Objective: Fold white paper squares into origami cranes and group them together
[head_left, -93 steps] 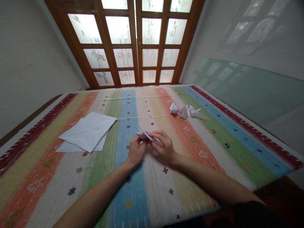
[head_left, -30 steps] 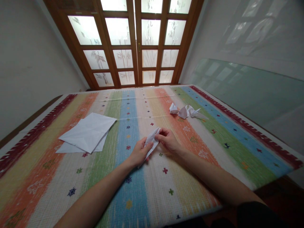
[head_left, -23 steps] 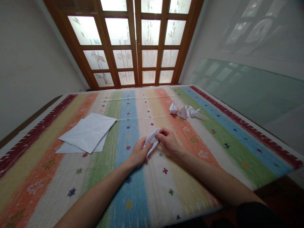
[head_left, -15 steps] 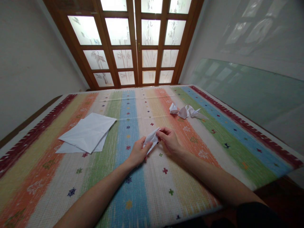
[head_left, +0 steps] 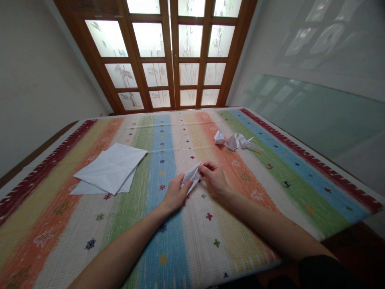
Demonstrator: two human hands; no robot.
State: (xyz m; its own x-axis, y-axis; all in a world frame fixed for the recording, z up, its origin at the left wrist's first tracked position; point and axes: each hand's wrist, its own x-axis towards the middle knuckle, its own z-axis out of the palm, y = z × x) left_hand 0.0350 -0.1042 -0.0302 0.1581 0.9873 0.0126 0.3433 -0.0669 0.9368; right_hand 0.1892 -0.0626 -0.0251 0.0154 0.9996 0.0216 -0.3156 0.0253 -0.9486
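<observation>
A small folded piece of white paper (head_left: 191, 175) is held between both hands, a little above the striped cloth. My left hand (head_left: 177, 190) grips its lower left part, the thumb lying across the top face. The fingertips of my right hand (head_left: 214, 176) pinch its upper right edge. The fingers under the paper are hidden. Left of my hands lies a stack of flat white paper sheets (head_left: 112, 168), turned at different angles. Beyond my right hand, several folded white paper figures (head_left: 233, 141) stand close together in a row.
A striped tablecloth (head_left: 171, 249) with small printed figures covers the table. Its right front edge drops off near my right forearm. A glass-like pale green panel (head_left: 315, 116) leans along the right wall. Wooden doors with frosted panes (head_left: 188, 75) stand behind the far edge.
Almost nothing differs. Both hands keep the same grip on the folded paper, and the sheets and paper figures lie where they were.
</observation>
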